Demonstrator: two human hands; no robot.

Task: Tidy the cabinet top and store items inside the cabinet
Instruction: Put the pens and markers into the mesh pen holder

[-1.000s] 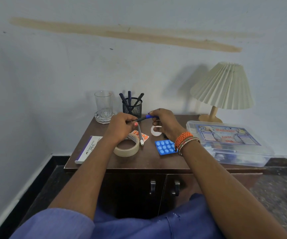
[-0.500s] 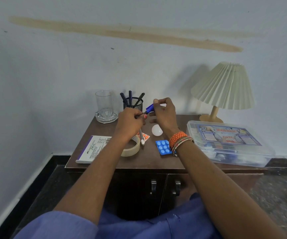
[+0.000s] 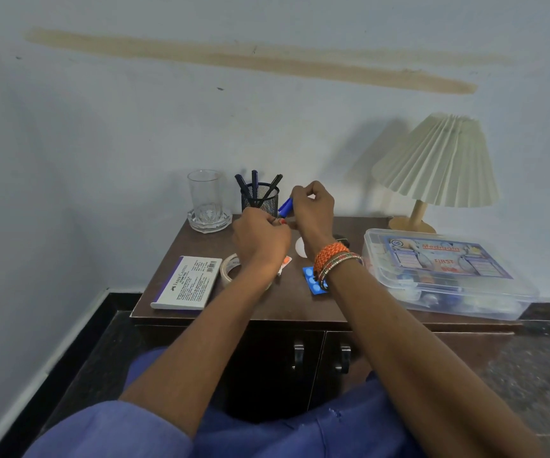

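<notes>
Both hands are raised over the middle of the brown cabinet top (image 3: 181,256), just in front of the black mesh pen holder (image 3: 260,197). My right hand (image 3: 313,209) pinches a blue pen (image 3: 285,207) near its blue end. My left hand (image 3: 260,242) is curled round the pen's lower part, most of which it hides. Under the hands lie a tape roll (image 3: 229,267), an orange-and-white packet (image 3: 286,262), a white round thing (image 3: 301,247) and a blue blister pack (image 3: 313,284).
A drinking glass (image 3: 204,200) on a glass dish stands at the back left. A white notepad (image 3: 186,281) lies at the front left. A clear first-aid box (image 3: 445,269) and a pleated lamp (image 3: 438,163) fill the right side. Two cabinet door handles (image 3: 319,357) are below.
Both hands have risen and shifted towards the pen holder with the blue pen. The pen has gone from nearly level to steeply tilted.
</notes>
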